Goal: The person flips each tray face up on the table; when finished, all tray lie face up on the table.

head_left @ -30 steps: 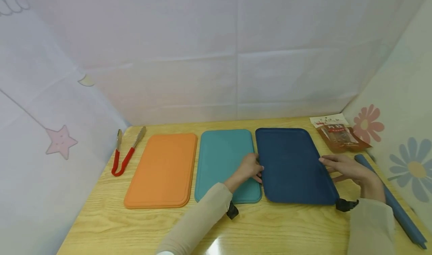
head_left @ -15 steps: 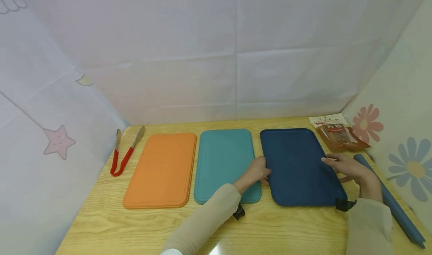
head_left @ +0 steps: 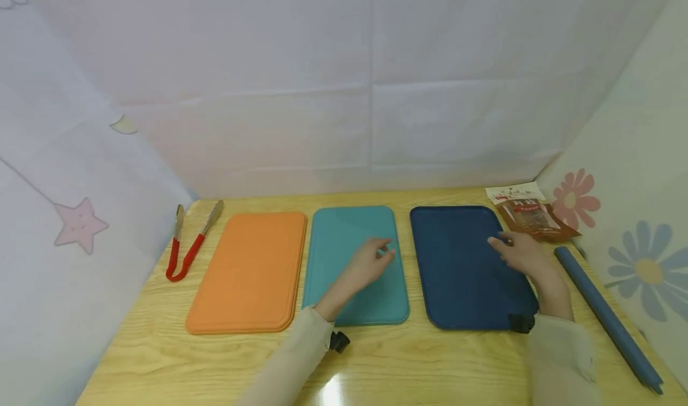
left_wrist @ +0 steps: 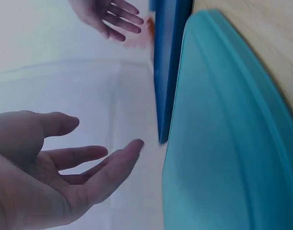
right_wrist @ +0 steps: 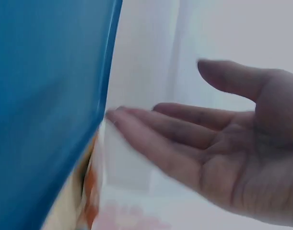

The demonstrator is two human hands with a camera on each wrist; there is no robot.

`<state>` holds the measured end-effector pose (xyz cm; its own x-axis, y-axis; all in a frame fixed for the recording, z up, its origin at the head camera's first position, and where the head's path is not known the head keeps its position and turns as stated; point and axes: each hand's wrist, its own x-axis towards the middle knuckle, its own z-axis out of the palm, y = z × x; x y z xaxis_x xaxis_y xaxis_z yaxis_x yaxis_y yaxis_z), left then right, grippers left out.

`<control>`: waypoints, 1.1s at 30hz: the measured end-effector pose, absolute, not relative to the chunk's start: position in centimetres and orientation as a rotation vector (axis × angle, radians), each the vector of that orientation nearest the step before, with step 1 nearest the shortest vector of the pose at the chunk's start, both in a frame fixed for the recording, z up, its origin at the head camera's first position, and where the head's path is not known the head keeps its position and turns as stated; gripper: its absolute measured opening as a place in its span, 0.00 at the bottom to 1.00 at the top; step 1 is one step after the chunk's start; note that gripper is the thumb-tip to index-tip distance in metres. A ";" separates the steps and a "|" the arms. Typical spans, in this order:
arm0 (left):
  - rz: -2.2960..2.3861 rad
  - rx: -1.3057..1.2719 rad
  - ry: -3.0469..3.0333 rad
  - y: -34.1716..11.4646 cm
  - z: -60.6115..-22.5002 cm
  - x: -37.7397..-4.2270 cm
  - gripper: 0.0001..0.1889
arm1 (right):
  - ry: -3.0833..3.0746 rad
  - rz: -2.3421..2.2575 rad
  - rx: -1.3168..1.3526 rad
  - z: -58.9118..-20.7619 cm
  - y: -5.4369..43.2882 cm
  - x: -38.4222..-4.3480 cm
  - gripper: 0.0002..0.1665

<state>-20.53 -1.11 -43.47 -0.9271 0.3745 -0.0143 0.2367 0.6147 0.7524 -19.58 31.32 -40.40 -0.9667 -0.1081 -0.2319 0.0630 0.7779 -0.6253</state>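
Currently, head view: left hand (head_left: 368,261) above teal board (head_left: 352,224), grip apart, fingers loosely bent. Right hand (head_left: 520,254) at navy tray's (head_left: 462,268) right side, grip also apart. Tray lies on surface (head_left: 408,370) between teal board and brown packet (head_left: 534,217). Left wrist view: left hand clear of teal board, thumb and fingers separated. Right wrist view: right hand's fingers extended, tips near tray rim; contact unclear.

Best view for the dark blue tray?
Head. The dark blue tray shows nearly whole from above; the right hand covers a little of its right side. Left wrist: only a narrow strip beyond the teal board. Right wrist: close but cropped.
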 end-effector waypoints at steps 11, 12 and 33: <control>0.853 0.289 3.069 -10.5 -45.4 -19.5 0.25 | 2.704 -1.010 -0.358 -42.3 18.6 -20.3 0.33; 0.818 0.271 3.072 -10.9 -45.6 -19.6 0.26 | 2.691 -1.014 -0.372 -42.6 17.9 -20.3 0.33; 0.809 0.160 2.965 -12.0 -46.3 -19.4 0.26 | 2.638 -1.110 -0.213 -45.7 12.5 -20.2 0.40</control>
<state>-19.42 -12.05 -46.30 -0.9926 0.1166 -0.0342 0.0831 0.8564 0.5096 -20.22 12.47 -45.72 -0.9526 -0.2378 -0.1899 -0.0304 0.6953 -0.7181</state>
